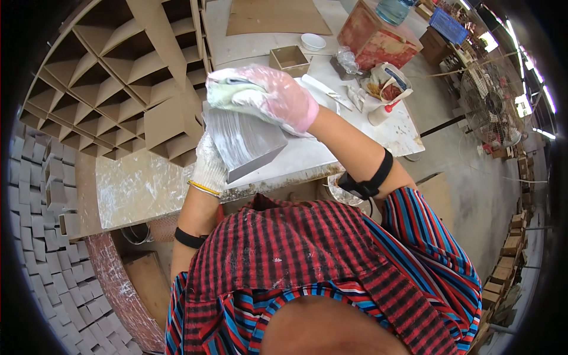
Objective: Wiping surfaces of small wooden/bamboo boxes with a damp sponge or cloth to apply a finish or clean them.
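Note:
A grey box [249,142], its upper face smeared with streaky white, is held tilted above the front of the work table. My left hand [210,161], in a white knitted glove, grips it from the left side; the fingers are partly hidden behind it. Over the top edge lies my right hand [290,100], in a pink glove smeared with white. Its fingers are closed round a folded pale green and white cloth [232,97], which rests on the box's far end.
Stacked open brown boxes [127,59] rise at the left. On the white table [378,133] are a small open box [290,59], a white bowl [313,42], a red-capped bottle [380,114] and a bag [387,83]. A large fan [488,103] stands right. Many grey boxes [59,266] lie lower left.

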